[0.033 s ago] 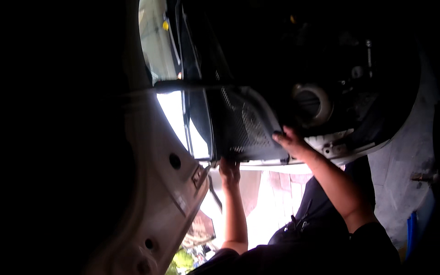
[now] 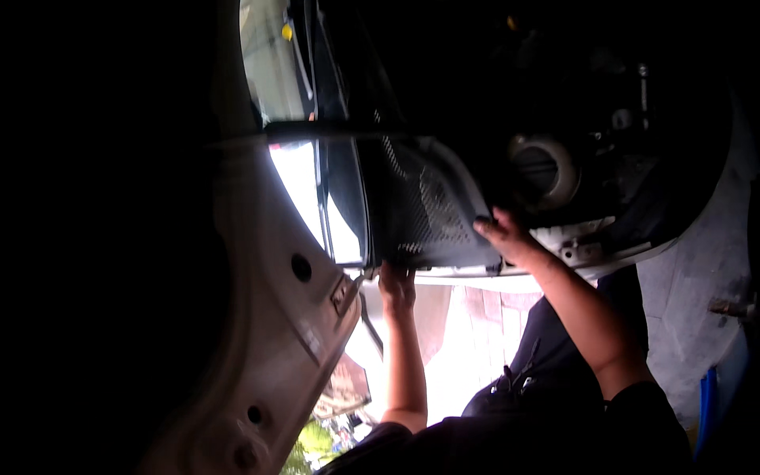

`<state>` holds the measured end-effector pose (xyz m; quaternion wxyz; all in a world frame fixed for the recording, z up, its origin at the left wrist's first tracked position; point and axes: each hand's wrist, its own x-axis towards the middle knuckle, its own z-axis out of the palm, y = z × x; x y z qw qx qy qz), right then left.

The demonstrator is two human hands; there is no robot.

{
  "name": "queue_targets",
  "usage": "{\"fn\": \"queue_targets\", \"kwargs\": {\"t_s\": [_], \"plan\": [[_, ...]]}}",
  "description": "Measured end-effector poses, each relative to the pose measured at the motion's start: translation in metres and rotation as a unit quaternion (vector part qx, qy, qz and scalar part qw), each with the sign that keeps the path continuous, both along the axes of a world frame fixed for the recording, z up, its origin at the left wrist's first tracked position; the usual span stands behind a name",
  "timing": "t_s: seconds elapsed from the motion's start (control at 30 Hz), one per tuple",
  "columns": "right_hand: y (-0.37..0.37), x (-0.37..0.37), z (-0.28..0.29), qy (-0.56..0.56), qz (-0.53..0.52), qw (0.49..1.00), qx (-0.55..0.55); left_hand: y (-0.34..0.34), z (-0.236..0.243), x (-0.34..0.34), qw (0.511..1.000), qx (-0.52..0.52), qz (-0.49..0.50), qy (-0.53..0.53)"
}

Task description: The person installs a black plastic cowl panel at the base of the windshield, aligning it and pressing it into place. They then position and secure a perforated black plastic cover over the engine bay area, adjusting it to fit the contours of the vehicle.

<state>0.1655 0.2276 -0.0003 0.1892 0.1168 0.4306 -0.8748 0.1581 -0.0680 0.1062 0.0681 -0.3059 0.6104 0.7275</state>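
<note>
A black plastic cowl panel point(image 2: 443, 210) with mesh grilles lies along the base of the windshield point(image 2: 317, 202) of a car with its hood up. My left hand point(image 2: 397, 286) is closed at the panel's near corner, beside the fender edge; its fingertips are partly hidden there. On the panel's raised edge, facing the engine bay, my right hand point(image 2: 507, 237) is closed with the thumb on top. Its other fingers are partly out of sight in the dark.
The light-coloured raised hood point(image 2: 277, 340) fills the left side. A dark prop or strut point(image 2: 317, 129) crosses above the windshield. Beyond my right hand sits a round strut mount point(image 2: 554, 174) in the dark engine bay. A blue object point(image 2: 707, 396) stands at lower right.
The car and panel sit slightly higher in the picture now. Both hands keep their places on the panel.
</note>
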Motion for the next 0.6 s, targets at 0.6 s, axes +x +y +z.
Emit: {"fn": "queue_targets", "kwargs": {"t_s": [0.6], "plan": [[-0.025,0.006,0.003,0.082,-0.194,0.959,0.189,-0.004,-0.007,-0.012,0.993,-0.086,0.022,-0.076]]}}
